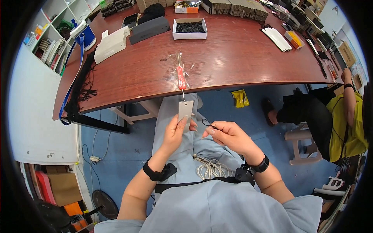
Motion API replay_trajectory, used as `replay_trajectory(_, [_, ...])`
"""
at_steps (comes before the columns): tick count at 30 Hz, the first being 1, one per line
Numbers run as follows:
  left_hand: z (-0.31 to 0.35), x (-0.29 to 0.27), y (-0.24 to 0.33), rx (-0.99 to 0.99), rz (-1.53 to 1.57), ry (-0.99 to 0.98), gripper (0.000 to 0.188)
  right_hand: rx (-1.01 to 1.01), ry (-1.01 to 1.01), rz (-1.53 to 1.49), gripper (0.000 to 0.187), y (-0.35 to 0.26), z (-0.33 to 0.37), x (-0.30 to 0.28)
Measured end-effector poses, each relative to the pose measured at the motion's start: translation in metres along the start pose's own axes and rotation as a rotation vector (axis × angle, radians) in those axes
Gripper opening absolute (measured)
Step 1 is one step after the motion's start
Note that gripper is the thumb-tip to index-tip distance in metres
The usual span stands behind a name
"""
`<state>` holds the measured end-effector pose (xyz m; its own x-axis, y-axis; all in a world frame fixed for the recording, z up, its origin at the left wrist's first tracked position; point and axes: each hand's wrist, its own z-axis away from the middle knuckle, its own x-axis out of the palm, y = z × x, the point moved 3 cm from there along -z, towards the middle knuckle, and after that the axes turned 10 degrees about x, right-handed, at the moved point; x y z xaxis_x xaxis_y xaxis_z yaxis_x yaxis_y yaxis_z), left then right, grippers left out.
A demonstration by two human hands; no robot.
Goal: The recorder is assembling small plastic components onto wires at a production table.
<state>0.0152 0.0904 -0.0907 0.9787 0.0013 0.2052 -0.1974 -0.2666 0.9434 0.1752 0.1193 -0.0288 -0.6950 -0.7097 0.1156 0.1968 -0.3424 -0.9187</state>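
Note:
My left hand pinches a flat light-grey card tag upright over my lap, with a small hole near its top end. In my right hand, the thumb and fingertips grip a thin black cord whose loop sticks out toward the tag, apart from it. Straight ahead, a red-handled tool lies at the table's front edge under clear plastic film or tape. Its thin metal shaft juts over the edge toward me, ending close to the tag's top. Whether shaft and tag touch, I cannot tell.
The reddish-brown table holds a white box of small black pieces, grey tag stacks, a black cord bundle and a blue-white jug. Coiled pale cable rests on my lap. At right sits another person.

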Motion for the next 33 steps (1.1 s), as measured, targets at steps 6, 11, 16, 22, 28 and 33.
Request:
replay_trajectory(6, [0.001,0.002,0.003,-0.019,0.007,0.006,0.029,0.012,-0.001,0.022,0.022,-0.001,-0.002,0.0])
replay_trajectory(11, [0.005,0.006,0.001,-0.007,0.049,0.0,0.032,-0.095,0.192,0.076,0.023,-0.007,-0.008,0.005])
replay_trajectory(16, [0.009,0.008,0.004,0.173,-0.331,0.039,0.031,-0.245,0.599,0.571,0.034,-0.025,-0.028,0.015])
replay_trajectory(22, [0.009,0.004,0.004,0.182,-0.414,0.112,0.032,-0.221,0.635,0.747,0.037,-0.025,-0.046,0.029])
replay_trajectory(28, [0.009,-0.002,-0.012,0.082,-0.107,0.102,0.034,-0.391,0.745,0.835,0.036,-0.02,-0.048,0.035])
replay_trajectory(33, [0.008,-0.001,-0.014,0.045,0.037,0.136,0.034,-0.393,0.768,0.883,0.035,-0.021,-0.05,0.039])
